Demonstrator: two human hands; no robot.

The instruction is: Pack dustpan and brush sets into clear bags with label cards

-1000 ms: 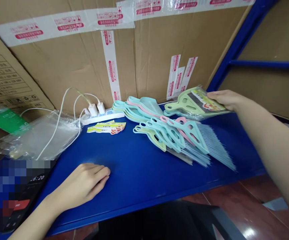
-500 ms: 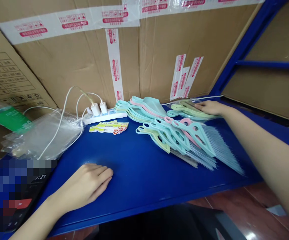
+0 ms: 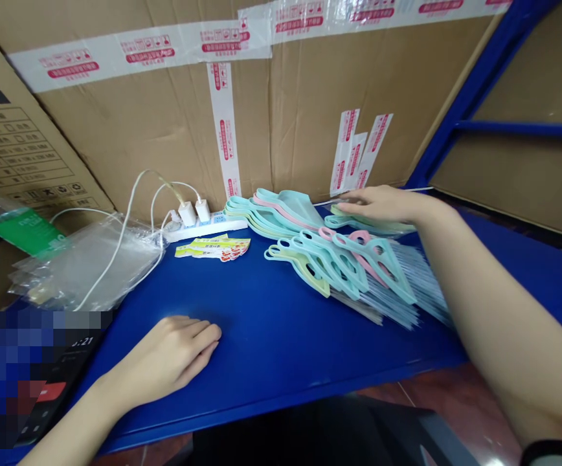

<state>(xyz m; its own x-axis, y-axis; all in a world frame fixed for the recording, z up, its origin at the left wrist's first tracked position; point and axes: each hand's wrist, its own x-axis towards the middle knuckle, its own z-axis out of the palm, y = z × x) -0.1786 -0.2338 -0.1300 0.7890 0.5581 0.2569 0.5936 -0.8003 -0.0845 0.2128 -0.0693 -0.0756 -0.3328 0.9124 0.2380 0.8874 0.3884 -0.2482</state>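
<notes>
My left hand [image 3: 184, 353] rests on the blue table with its fingers curled in, and nothing shows in it. At the back right, my right hand [image 3: 382, 203] lies palm down with fingers stretched over a small pile of bagged green and blue brush-and-dustpan pieces [image 3: 346, 221]; the hand partly hides the pile. In front of it are several hand brushes [image 3: 353, 265] with blue, pink and green handles and pale bristles, overlapping in a fan. Left of the pile, nested dustpans [image 3: 281, 210] in blue, pink and green lean together.
Printed yellow-and-white cards [image 3: 215, 246] lie near a white power strip [image 3: 208, 226] with chargers and cables. Clear plastic bags [image 3: 91, 259], a green-labelled bottle [image 3: 23, 226] and a phone [image 3: 57, 382] are at left. A taped cardboard box [image 3: 164, 129] stands behind; a blue frame post [image 3: 470, 84] rises at right.
My right hand has shifted left across the bagged pile, its fingers now stretched over the near-left end. My left hand stays in place. The view has tilted slightly.
</notes>
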